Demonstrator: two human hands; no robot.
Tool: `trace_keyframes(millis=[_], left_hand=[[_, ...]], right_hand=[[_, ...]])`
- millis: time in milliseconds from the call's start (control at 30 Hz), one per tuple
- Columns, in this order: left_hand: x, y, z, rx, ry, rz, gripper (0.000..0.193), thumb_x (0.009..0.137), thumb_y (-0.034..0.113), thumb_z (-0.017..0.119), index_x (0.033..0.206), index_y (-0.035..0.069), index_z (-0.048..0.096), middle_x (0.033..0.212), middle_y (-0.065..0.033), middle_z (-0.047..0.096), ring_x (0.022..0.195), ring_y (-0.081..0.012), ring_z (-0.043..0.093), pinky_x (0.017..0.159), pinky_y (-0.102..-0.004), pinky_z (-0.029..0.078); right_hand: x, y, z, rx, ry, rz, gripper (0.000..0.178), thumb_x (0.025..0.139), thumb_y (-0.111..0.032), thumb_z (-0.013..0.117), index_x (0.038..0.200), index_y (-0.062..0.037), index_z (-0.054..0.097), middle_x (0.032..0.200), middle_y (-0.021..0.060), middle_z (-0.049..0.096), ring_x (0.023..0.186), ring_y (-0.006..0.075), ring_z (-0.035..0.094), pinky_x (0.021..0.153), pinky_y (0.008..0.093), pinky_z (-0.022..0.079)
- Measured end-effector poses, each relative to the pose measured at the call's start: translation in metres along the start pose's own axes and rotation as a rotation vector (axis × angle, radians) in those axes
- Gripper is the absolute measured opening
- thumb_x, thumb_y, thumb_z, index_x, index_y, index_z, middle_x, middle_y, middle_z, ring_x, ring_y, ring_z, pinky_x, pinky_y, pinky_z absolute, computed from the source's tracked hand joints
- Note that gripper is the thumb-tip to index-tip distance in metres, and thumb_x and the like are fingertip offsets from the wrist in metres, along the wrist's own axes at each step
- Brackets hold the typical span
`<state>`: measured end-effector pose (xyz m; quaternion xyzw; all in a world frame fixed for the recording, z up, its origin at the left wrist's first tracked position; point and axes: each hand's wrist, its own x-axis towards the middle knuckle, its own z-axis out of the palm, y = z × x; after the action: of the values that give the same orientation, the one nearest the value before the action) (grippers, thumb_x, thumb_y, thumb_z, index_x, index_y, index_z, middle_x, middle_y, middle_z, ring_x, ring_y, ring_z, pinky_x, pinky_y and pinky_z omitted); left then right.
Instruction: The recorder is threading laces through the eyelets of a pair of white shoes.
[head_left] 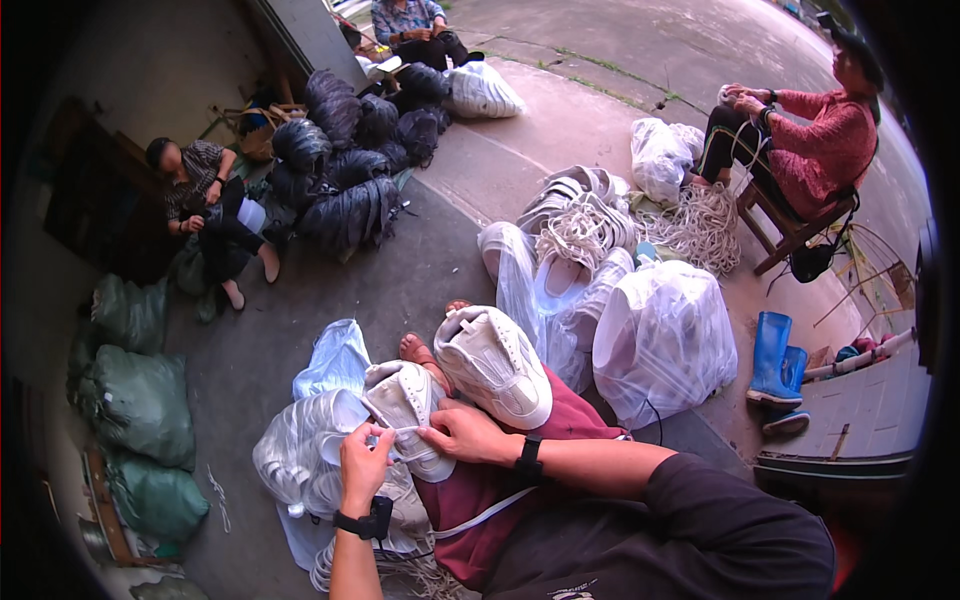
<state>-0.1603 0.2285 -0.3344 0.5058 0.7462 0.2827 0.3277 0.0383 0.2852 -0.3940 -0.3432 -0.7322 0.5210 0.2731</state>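
Two hands work at the lacing of a pale shoe

A pale shoe (407,402) sits at the lap of a seated person in maroon trousers (585,412), between the two hands. The left hand (362,468) has its grip closed, thumb and fingertip pinching a thin white lace (408,431) beside the lacing. The right hand (478,435) rests over the side of the shoe, thumb and fingers bent at the lacing; whether its grip is closed on anything cannot be told. A second pale shoe (492,366) lies on the trousers just beyond the right hand, and a white cord (487,514) crosses them lower down.

Beside the left hand stands a clear bag (292,462) of white goods. Past the second shoe are a large white bag (668,340) and a heap of laces (697,230). Blue boots (775,362) stand at the right, black bundles (350,215) and green sacks (145,405) at the left. A co-worker in a red top (820,145) sits on a wooden chair (775,225); two other co-workers sit farther left.
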Motion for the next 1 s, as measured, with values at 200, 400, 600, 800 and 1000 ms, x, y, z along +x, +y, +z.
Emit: trace_keyframes(millis=[200,400,600,800,1000], left_hand=[[-0.006,-0.013,-0.012,0.086,0.077,-0.009,0.022,0.088,0.017,0.068,0.078,-0.001,0.063,0.066,-0.0058,0.064,0.047,-0.0107,0.057,0.043,-0.0261,0.045],[-0.01,-0.015,-0.031,0.082,0.001,-0.137,0.026,0.085,0.021,0.071,0.077,-0.002,0.063,0.074,-0.0137,0.069,0.057,-0.0212,0.066,0.054,-0.0332,0.05],[-0.019,-0.033,-0.054,0.104,0.021,-0.002,0.028,0.083,0.024,0.071,0.079,-0.003,0.064,0.111,-0.0234,0.067,0.09,-0.0375,0.066,0.08,-0.04,0.05],[-0.023,-0.023,-0.058,0.031,-0.02,-0.036,0.028,0.087,0.024,0.07,0.078,-0.001,0.064,0.084,-0.0152,0.07,0.056,-0.0181,0.065,0.054,-0.0316,0.049],[-0.017,-0.023,-0.052,-0.051,-0.026,-0.06,0.026,0.088,0.022,0.07,0.078,-0.001,0.063,0.072,-0.0068,0.066,0.05,-0.0108,0.06,0.046,-0.0265,0.045]], right_hand=[[0.007,-0.008,0.016,-0.002,0.007,-0.013,0.041,0.096,-0.036,0.054,0.082,0.0011,0.064,0.086,0.0195,0.056,0.079,0.0349,0.057,0.073,0.0445,0.045],[0.004,-0.024,0.027,-0.017,0.025,-0.018,0.04,0.095,-0.035,0.056,0.078,0.0005,0.063,0.082,0.0174,0.054,0.078,0.033,0.056,0.07,0.0435,0.044],[0.005,-0.033,0.035,0.021,0.017,-0.049,0.038,0.096,-0.032,0.055,0.079,0.0008,0.063,0.082,0.0177,0.054,0.078,0.033,0.056,0.07,0.0435,0.044],[0.006,-0.037,0.036,0.009,-0.003,-0.05,0.036,0.097,-0.031,0.054,0.082,0.001,0.063,0.084,0.0184,0.054,0.079,0.0341,0.056,0.071,0.0441,0.044],[0.007,-0.031,0.028,-0.016,-0.005,-0.054,0.037,0.097,-0.031,0.052,0.083,0.0014,0.063,0.085,0.0193,0.054,0.08,0.0352,0.056,0.072,0.0443,0.044]])
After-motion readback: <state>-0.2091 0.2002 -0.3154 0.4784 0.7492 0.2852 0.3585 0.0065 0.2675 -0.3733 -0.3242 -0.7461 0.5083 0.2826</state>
